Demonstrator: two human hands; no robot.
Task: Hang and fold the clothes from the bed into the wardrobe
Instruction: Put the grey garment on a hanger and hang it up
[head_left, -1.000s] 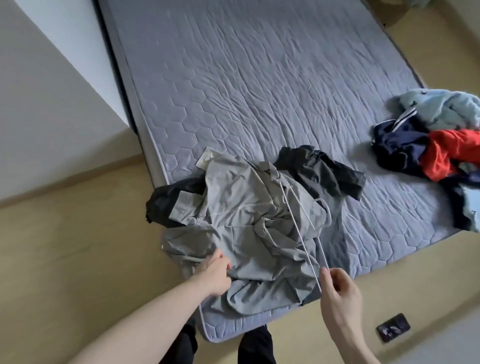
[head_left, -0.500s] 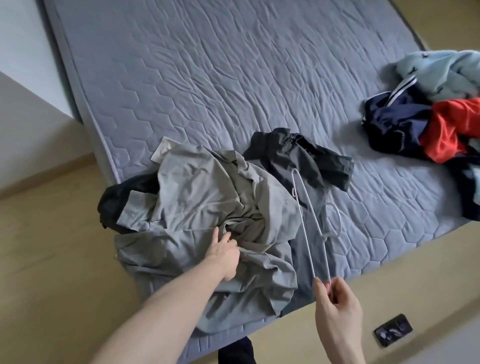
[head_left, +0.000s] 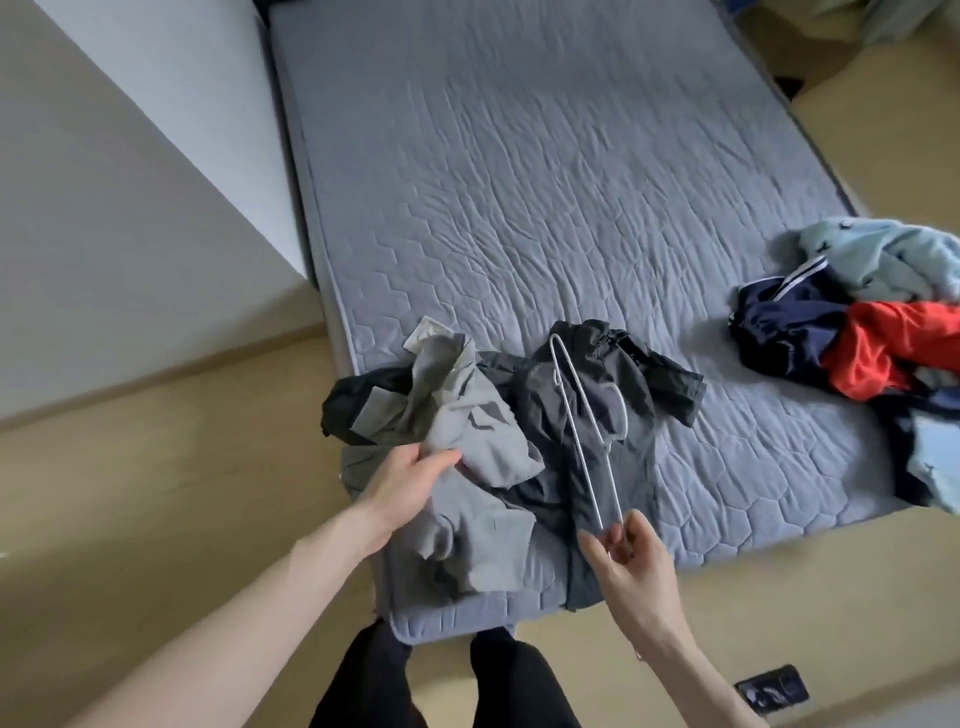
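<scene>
A crumpled grey garment (head_left: 467, 467) lies at the near corner of the grey quilted bed (head_left: 519, 208). My left hand (head_left: 410, 483) grips a fold of it. A dark grey-black garment (head_left: 597, 410) lies beside and partly under it. Over the dark garment a thin white wire hanger (head_left: 582, 421) is held, edge-on to the camera. My right hand (head_left: 631, 561) pinches the hanger's near end. At the bed's right edge sits a pile of clothes (head_left: 872, 332): light blue, navy with white stripes, and red.
A white wall or cabinet block (head_left: 130, 182) stands to the left of the bed. The floor (head_left: 156, 519) is tan. A small dark floor socket (head_left: 772, 689) lies at the lower right. My dark-trousered legs (head_left: 441, 680) stand against the bed's near corner.
My left hand has gathered the grey garment and pulled it leftward, uncovering the dark garment beneath. The hanger stays pinched in my right hand. The view has shifted.
</scene>
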